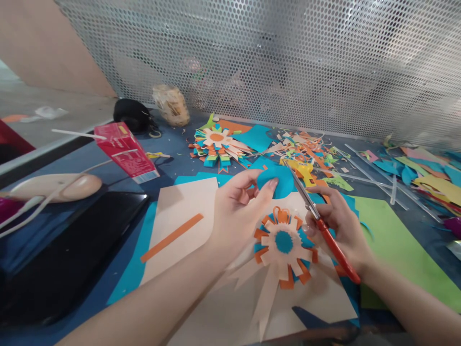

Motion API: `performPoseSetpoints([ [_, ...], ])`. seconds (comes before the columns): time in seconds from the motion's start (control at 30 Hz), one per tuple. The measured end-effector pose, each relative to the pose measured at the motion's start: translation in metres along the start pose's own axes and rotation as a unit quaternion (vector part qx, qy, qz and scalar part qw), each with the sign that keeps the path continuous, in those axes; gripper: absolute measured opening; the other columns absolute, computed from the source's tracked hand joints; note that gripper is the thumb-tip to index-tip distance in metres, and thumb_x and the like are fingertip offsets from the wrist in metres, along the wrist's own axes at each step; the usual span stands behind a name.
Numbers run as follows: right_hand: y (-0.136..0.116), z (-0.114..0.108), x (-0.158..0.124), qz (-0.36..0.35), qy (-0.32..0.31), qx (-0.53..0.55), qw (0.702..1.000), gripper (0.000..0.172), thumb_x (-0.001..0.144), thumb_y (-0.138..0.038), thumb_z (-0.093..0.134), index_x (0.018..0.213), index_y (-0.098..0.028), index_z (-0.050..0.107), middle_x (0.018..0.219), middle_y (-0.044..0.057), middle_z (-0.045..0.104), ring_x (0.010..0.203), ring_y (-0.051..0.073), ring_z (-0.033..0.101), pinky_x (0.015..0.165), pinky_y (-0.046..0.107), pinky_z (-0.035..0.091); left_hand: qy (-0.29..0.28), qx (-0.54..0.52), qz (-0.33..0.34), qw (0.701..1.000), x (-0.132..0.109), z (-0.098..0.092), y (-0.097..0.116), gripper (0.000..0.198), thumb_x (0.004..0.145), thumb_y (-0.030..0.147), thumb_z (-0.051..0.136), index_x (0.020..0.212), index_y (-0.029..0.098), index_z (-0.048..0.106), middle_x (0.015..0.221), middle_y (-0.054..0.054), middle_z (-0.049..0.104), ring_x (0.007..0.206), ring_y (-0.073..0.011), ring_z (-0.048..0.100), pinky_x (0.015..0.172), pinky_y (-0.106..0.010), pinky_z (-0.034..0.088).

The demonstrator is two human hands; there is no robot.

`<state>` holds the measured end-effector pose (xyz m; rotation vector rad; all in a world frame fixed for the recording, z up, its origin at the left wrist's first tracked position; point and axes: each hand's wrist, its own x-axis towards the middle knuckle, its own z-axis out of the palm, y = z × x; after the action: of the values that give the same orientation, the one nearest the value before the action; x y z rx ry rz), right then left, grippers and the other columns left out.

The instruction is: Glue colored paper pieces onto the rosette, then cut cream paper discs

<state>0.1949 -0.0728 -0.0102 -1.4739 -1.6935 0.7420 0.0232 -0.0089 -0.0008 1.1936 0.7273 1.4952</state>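
My left hand (239, 204) pinches a round piece of blue paper (275, 180) between thumb and fingers, held above the table. My right hand (342, 226) grips red-handled scissors (317, 216), blades pointing up-left toward the blue piece. Below both hands lies a layered paper flower (284, 242) with a blue centre, cream petals and orange and blue fringes, resting on cream paper (187, 216). An orange paper strip (172, 238) lies on that cream sheet to the left.
A finished paper flower (218, 144) and a heap of coloured scraps (306, 154) lie further back. A green sheet (396, 245) is at right, a red carton (126, 151) with a straw at left, a black tablet (68, 259) near left. Perforated metal screen (288, 62) behind.
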Motion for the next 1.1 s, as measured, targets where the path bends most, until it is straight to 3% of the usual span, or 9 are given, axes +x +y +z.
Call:
performPoseSetpoints([
  [0.43,-0.0021,0.0003,0.0003,0.008,0.001,0.012,1.000,0.047,0.075,-0.024,0.062,0.115,-0.028,0.036,0.061,-0.007,0.050,0.054,0.013,0.050,0.050,0.024,0.040,0.035,-0.007,0.030,0.999,0.0047,-0.0022,-0.0014,0.009,0.068,0.024,0.069,0.069,0.019,0.063,0.058,0.004,0.054,0.051,-0.0073,0.044,0.052,-0.021,0.042],
  [0.73,-0.0007,0.0001,-0.0003,0.001,0.005,0.001,1.000,0.047,0.075,-0.023,0.061,0.115,-0.028,0.035,0.062,-0.007,0.049,0.054,0.012,0.048,0.051,0.023,0.040,0.030,0.071,0.024,0.997,0.0019,-0.0032,-0.0015,0.011,0.069,0.026,0.068,0.067,0.018,0.061,0.058,0.004,0.052,0.053,-0.0082,0.046,0.049,-0.020,0.039],
  [1.1,-0.0044,-0.0001,0.0000,0.028,0.004,0.010,1.000,0.048,0.074,-0.027,0.063,0.114,-0.026,0.037,0.060,-0.006,0.053,0.053,0.013,0.051,0.049,0.023,0.039,0.064,0.001,0.023,0.998,0.0063,-0.0043,-0.0043,0.015,0.067,0.030,0.073,0.077,0.022,0.064,0.069,0.001,0.063,0.063,-0.0113,0.056,0.056,-0.024,0.047],
])
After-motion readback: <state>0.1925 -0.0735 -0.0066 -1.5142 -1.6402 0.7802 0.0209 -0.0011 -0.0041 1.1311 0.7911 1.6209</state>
